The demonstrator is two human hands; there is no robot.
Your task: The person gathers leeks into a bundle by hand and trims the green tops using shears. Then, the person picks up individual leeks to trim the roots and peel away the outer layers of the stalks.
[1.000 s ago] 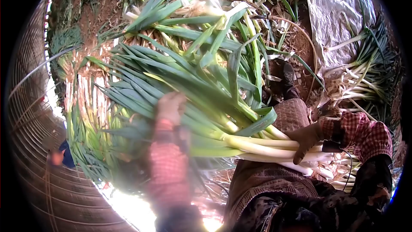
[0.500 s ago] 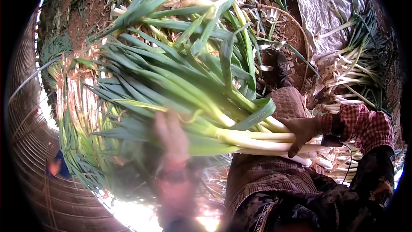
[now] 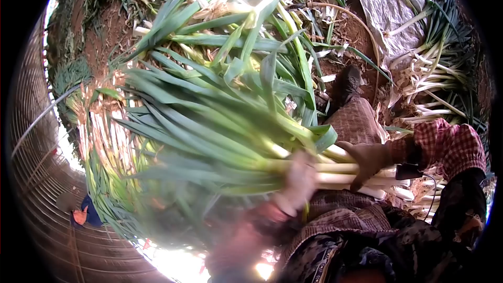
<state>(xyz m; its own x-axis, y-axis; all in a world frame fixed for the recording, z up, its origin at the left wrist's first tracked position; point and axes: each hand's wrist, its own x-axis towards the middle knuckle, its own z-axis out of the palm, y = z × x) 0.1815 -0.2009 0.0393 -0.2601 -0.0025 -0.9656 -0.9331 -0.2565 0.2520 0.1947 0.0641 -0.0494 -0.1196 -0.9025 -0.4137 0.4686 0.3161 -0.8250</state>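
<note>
A large bunch of long green onions (image 3: 209,126) lies across my lap, its broad green leaves fanning to the left and its pale stalks (image 3: 338,169) pointing right. Around those stalks, near the root ends, my right hand (image 3: 369,162) is closed. My left hand (image 3: 301,178) lies over the stalks just left of my right hand; motion blurs its fingers, so their grip is unclear. Below it, the left forearm is blurred too. A bent leaf (image 3: 326,136) sticks up beside my right hand.
More onions with pale stalks (image 3: 107,131) are stacked at left, beside a ribbed curved surface (image 3: 39,152). Another pile (image 3: 437,73) lies at right by a silvery sheet (image 3: 385,10). Loose leaves and trimmings (image 3: 209,26) cover the ground ahead. A shoe (image 3: 350,81) shows beyond my lap.
My left hand has moved right, from over the leaves to the pale stalks beside my right hand. My right hand keeps its hold on the stalks. The view has shifted slightly.
</note>
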